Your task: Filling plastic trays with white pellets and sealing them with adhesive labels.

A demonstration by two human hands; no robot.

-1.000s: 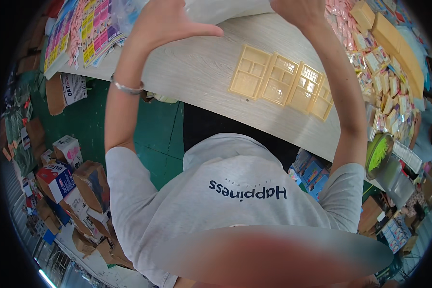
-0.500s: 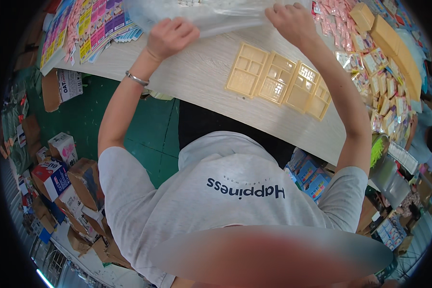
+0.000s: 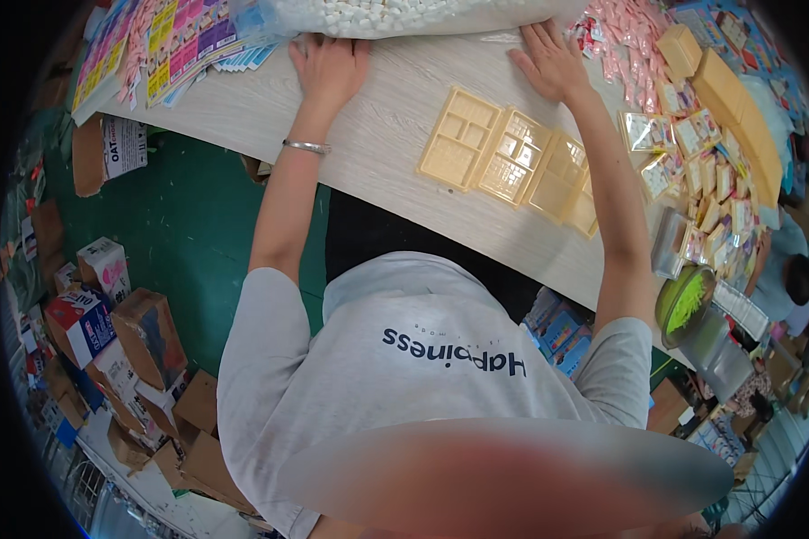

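A clear bag of small white pieces lay at the table's far side. The left hand, fingers straight and unclenched, met its near edge; the right hand spread flat beside it, gripping nothing. A careless forearm sweep might have knocked the cream compartment trays on the pale wood-grain table. Cardboard boxes crowded the green floor.

There is room to pass over the wood-grain tabletop between the left hand and the pale-yellow compartment trays, while the plastic bag of white pieces blocks the far side and pink sachets crowd the right.
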